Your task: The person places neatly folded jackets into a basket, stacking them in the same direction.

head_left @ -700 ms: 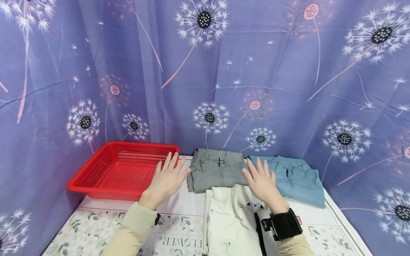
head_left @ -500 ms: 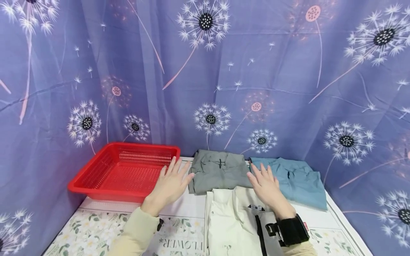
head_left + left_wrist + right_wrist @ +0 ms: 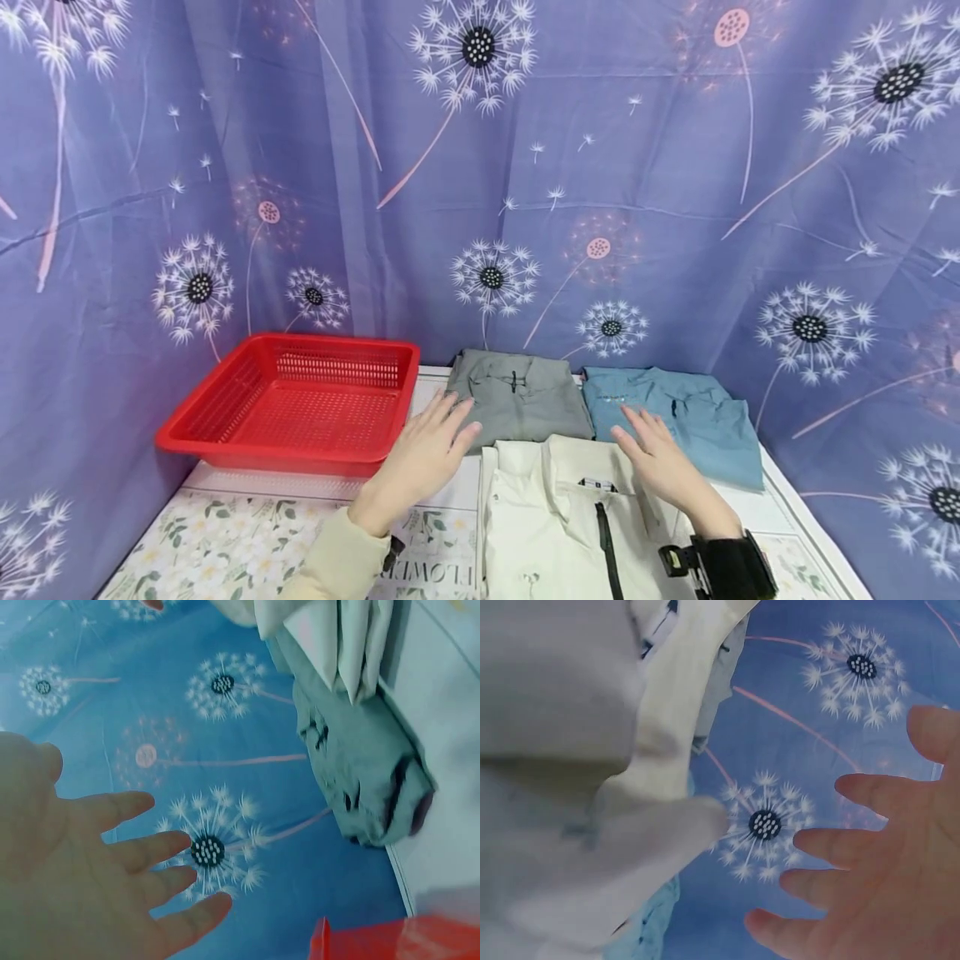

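Note:
My left hand (image 3: 422, 462) hovers with spread, straight fingers between the red plastic basket (image 3: 270, 457) and a folded grey garment (image 3: 517, 396). To the right, my right hand (image 3: 663, 468) is held in the air with its fingers extended, in front of a folded blue garment (image 3: 712, 433). Between both hands lies a cream jacket (image 3: 536, 525) with a dark zipper, its collar toward the back. Neither hand holds anything. Both wrist views show the palms with fingers apart, the left palm (image 3: 90, 877) and the right palm (image 3: 892, 862).
The white table has a floral-printed cover (image 3: 217, 533) at the front left. A purple dandelion-print curtain (image 3: 390, 275) stands behind and at both sides. A black wrist strap (image 3: 735, 567) sits on my right wrist.
My left hand has moved right and nearer, off the basket's edge. My right hand has also shifted right and nearer, uncovering more of the cream jacket. The garments and basket stay put.

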The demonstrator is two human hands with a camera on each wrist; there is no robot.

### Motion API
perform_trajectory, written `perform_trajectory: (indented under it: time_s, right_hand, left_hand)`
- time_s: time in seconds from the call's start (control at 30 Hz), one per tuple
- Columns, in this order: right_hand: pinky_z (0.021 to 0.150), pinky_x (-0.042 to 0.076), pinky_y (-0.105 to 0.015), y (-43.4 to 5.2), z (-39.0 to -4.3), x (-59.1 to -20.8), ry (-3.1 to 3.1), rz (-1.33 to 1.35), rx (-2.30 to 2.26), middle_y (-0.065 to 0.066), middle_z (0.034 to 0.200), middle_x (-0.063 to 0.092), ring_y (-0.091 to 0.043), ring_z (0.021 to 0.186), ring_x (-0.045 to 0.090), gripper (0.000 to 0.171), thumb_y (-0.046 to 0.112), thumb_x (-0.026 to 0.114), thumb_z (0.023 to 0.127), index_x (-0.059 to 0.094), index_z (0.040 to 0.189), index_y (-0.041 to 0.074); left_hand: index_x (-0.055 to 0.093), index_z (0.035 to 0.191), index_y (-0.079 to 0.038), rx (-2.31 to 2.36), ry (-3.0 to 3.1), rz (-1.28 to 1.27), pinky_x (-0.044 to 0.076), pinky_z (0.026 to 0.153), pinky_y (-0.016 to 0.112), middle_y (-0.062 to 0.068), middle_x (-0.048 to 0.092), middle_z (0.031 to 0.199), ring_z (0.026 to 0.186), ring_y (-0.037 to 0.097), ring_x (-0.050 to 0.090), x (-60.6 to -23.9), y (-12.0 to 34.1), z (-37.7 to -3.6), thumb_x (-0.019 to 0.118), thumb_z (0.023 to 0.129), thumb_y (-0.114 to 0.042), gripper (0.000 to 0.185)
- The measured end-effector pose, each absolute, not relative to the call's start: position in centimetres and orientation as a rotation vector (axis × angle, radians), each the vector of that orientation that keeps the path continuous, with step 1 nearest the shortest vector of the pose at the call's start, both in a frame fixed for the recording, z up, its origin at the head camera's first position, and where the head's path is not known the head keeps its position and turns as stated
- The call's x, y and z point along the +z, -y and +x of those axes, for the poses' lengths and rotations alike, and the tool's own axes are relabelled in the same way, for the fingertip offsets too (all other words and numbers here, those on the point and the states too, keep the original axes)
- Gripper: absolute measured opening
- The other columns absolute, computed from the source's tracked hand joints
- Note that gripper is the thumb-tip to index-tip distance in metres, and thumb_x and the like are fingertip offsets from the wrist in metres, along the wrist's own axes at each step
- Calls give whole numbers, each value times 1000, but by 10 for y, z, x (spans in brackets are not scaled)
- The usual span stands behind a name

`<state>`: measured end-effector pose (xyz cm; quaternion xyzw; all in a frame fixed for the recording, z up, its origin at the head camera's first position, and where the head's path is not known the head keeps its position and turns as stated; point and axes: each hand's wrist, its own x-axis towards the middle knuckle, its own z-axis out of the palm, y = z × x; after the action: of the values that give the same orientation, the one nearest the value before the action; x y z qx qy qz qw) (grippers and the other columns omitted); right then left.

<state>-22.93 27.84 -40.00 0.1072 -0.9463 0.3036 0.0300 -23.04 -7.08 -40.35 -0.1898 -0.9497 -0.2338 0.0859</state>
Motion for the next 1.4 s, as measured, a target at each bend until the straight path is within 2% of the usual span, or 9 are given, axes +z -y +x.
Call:
perform_trajectory:
  time_s: [0.4,0.63,0.77,0.93,1.0,1.13,1.2,1.3,1.4]
  right_hand:
    - [106,22,-67,-316,-206,-435,3025,40,1035,-39,148,22,-57,134,22,73,41,41,105,18,150,-11]
    - [103,31,-65,-328,-197,-449,3057,-111,1108,-39,148,21,-55,129,35,77,47,41,103,19,150,-8]
    - [99,37,-64,-334,-194,-451,3067,-149,1155,-41,146,25,-54,125,41,78,48,44,101,20,150,-8]
    - [100,35,-64,-346,-188,-457,3111,-132,1158,-42,142,29,-57,129,32,81,48,47,100,22,147,-13]
    - [99,36,-63,-352,-186,-460,3141,-90,1144,-43,142,28,-58,129,31,79,44,48,101,22,144,-17]
    - [98,39,-61,-362,-187,-464,3167,-71,1323,-44,145,18,-60,130,25,78,40,46,103,18,145,-19]
    - [95,44,-57,-369,-187,-468,3100,-86,1586,-44,145,19,-57,126,37,78,38,46,103,12,147,-17]
    - [90,48,-53,-381,-189,-477,2913,-124,2049,-38,134,41,-45,115,54,81,35,46,104,0,148,-14]
    - [93,45,-56,-394,-192,-486,2836,-259,2298,-40,135,37,-49,120,48,90,39,45,103,-14,146,-15]
  left_hand:
    - [47,145,-8,-1198,2925,-567,33,107,57,13,45,147,134,34,41,-434,53,-223,29,101,-61,71]
    - [16,156,-2,-1528,2917,-493,37,102,59,27,44,143,128,43,46,-462,46,-230,43,100,-54,81]
    - [9,154,3,-1708,2902,-458,53,78,51,23,60,121,95,37,64,-475,46,-232,49,100,-47,85]
    - [14,154,3,-2082,2822,-407,56,53,42,30,50,128,84,28,64,-484,47,-231,53,99,-46,83]
    - [16,154,1,-2230,2776,-376,57,53,40,32,45,133,88,27,65,-488,47,-231,53,99,-46,81]
    - [16,154,-3,-2392,2733,-297,58,53,38,23,61,112,82,28,68,-496,45,-229,54,98,-48,82]
    - [16,155,-4,-2439,2716,-267,58,54,37,17,66,99,80,27,68,-498,44,-227,53,98,-49,81]
    - [15,155,-4,-2502,2674,-229,58,57,39,14,68,93,81,28,68,-498,42,-226,54,98,-47,81]
    - [12,155,-2,-2555,2613,-161,58,62,41,15,66,98,84,28,68,-499,41,-226,58,96,-44,86]
